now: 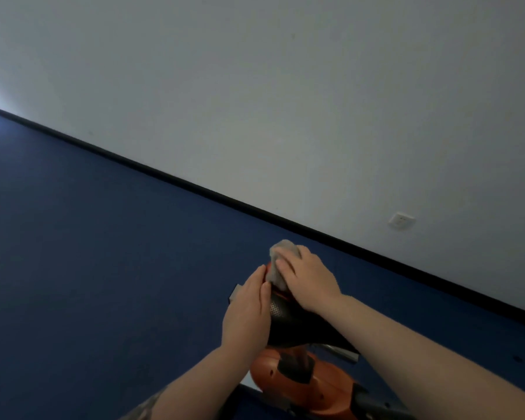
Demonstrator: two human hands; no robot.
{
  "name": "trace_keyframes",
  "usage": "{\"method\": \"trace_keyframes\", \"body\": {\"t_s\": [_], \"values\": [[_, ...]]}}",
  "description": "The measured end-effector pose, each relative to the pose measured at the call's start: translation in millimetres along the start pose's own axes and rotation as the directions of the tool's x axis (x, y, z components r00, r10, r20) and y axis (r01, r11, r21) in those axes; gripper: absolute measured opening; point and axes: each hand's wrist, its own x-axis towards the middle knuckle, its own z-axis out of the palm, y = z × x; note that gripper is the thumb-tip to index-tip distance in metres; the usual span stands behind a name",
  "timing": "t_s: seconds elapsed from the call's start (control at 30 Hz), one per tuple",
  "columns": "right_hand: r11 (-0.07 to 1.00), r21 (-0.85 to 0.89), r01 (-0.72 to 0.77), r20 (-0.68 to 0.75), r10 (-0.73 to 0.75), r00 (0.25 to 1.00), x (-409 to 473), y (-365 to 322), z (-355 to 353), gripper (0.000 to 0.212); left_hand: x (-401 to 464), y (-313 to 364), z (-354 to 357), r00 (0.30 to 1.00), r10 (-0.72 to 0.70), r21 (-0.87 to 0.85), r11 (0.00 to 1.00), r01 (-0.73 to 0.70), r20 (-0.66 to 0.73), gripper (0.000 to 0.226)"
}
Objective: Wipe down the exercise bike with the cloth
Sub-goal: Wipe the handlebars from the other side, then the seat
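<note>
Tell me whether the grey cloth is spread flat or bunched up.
Bunched up: the grey cloth sits as a crumpled wad under the right hand, pressed on the black saddle.

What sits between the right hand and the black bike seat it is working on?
In the head view, the grey cloth lies under the right hand, pressed onto the front of the seat. The left hand steadies the seat's side.

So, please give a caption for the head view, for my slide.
Right hand presses a grey cloth on the exercise bike's black saddle; left hand steadies it.
</note>
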Motion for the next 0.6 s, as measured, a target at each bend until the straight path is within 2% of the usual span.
{"method": "trace_keyframes", "body": {"t_s": [0.07, 0.1, 0.2, 0.27, 0.3, 0.37, 0.43, 0.5, 0.6], "values": [[0.995, 0.034, 0.095, 0.007, -0.096, 0.995, -20, 15, -1, 0.040, 1, -1, -1, 1.000, 0.000, -0.010, 1.000, 0.000, 0.005, 0.045], [0.994, 0.076, 0.072, 0.019, -0.073, 0.997, -26, 24, -2, 0.042, 2, -1, 0, 1.000, 0.001, -0.005, 1.000, -0.001, 0.008, 0.046], [0.967, 0.162, -0.195, 0.089, 0.183, 0.979, -17, 33, -8, 0.040, 3, 0, 0, 0.999, 0.041, -0.001, 0.999, -0.041, 0.005, 0.051], [0.945, 0.078, -0.318, 0.111, 0.309, 0.945, 2, 22, -8, 0.042, 5, 0, -1, 0.995, 0.098, 0.021, 0.995, -0.098, 0.011, 0.048], [0.940, 0.050, -0.336, 0.078, 0.332, 0.940, 8, 13, -7, 0.043, 5, 0, -1, 0.993, 0.120, 0.036, 0.992, -0.120, 0.020, 0.047], [0.958, 0.048, -0.282, -0.076, 0.285, 0.956, 5, -6, 2, 0.041, 6, 0, -4, 0.987, 0.155, 0.052, 0.986, -0.157, 0.043, 0.048], [0.993, -0.060, -0.104, -0.216, 0.089, 0.972, -15, -15, 14, 0.043, 7, -1, -6, 0.984, 0.169, 0.005, 0.985, -0.170, 0.063, 0.046], [0.995, -0.095, 0.023, -0.204, -0.042, 0.978, -33, -8, 16, 0.050, 8, -3, -9, 0.979, 0.177, -0.041, 0.984, -0.173, 0.102, 0.043], [1.000, -0.002, 0.017, -0.079, -0.017, 0.997, -33, 14, 2, 0.044, 11, -3, -13, 0.969, 0.172, -0.075, 0.984, -0.161, 0.175, 0.045]]}}
